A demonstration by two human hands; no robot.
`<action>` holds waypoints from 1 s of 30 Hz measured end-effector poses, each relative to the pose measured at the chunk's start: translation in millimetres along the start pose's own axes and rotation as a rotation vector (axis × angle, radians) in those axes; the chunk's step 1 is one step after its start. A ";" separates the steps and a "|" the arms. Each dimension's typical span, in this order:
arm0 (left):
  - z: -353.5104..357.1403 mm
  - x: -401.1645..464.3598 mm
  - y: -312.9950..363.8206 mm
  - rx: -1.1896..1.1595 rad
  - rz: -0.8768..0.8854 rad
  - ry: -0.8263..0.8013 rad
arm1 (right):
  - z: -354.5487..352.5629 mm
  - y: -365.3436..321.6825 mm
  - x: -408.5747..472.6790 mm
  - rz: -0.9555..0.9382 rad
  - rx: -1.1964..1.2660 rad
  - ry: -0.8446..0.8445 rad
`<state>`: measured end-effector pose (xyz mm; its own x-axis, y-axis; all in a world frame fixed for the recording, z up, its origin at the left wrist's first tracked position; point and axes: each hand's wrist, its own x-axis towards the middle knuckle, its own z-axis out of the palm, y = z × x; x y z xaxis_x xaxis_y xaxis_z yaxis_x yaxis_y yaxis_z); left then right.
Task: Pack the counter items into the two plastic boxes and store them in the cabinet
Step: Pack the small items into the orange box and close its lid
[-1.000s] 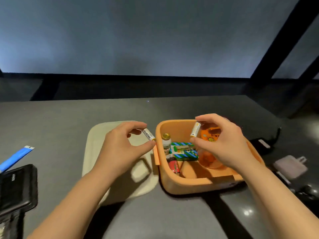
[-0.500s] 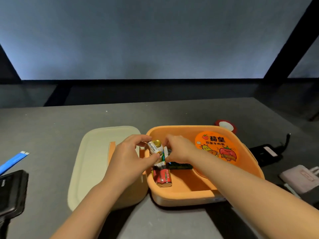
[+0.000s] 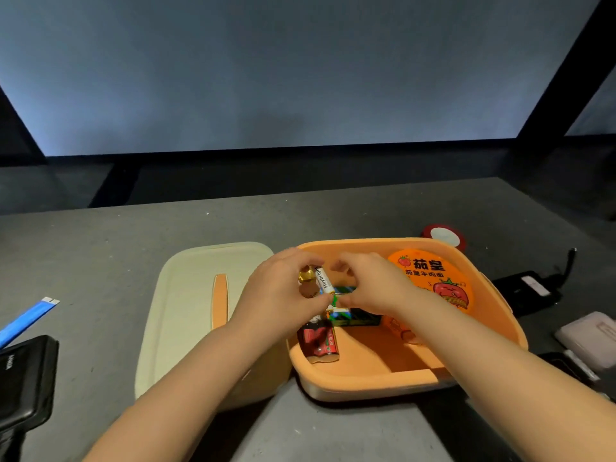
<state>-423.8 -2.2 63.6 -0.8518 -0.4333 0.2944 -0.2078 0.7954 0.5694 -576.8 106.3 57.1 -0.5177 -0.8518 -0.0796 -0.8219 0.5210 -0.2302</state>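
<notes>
Grey tabletop (image 3: 100,261) carried an open orange box (image 3: 466,361), its cream lid (image 3: 186,311) just left. Over the box's left side, the left hand (image 3: 280,301) pinched a white battery (image 3: 325,281). The right hand (image 3: 370,288), fingers curled, reached among the green-striped packs (image 3: 346,316); its hold could not be told.

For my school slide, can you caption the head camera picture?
Both hands, left hand pinching a white battery, reach into the orange box beside its cream lid.
</notes>
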 end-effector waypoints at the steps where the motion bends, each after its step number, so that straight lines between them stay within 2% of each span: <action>1: 2.7 9.6 3.5 0.076 0.046 -0.035 | -7.2 1.6 -9.2 -0.006 0.003 0.047; 5: 18.3 44.8 10.6 0.353 0.195 -0.199 | -24.6 11.6 -47.6 0.053 0.117 0.223; 8: 33.4 63.1 16.4 0.585 0.267 -0.353 | -27.1 16.0 -68.0 0.074 0.180 0.281; 13: 55.3 74.7 16.6 0.681 0.208 -0.567 | -24.1 15.9 -82.5 0.061 0.208 0.319; 27: 57.3 70.4 8.0 0.674 0.223 -0.569 | -21.9 4.4 -73.3 0.019 0.290 0.325; 30: 43.7 67.9 11.2 0.586 0.188 -0.501 | -22.4 -0.8 -71.5 0.020 0.284 0.309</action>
<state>-504.9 -4.2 56.4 -0.9838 -0.1377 -0.1147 -0.1393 0.9902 0.0065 -544.4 168.0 84.6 -0.6154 -0.7628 0.1984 -0.7352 0.4649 -0.4933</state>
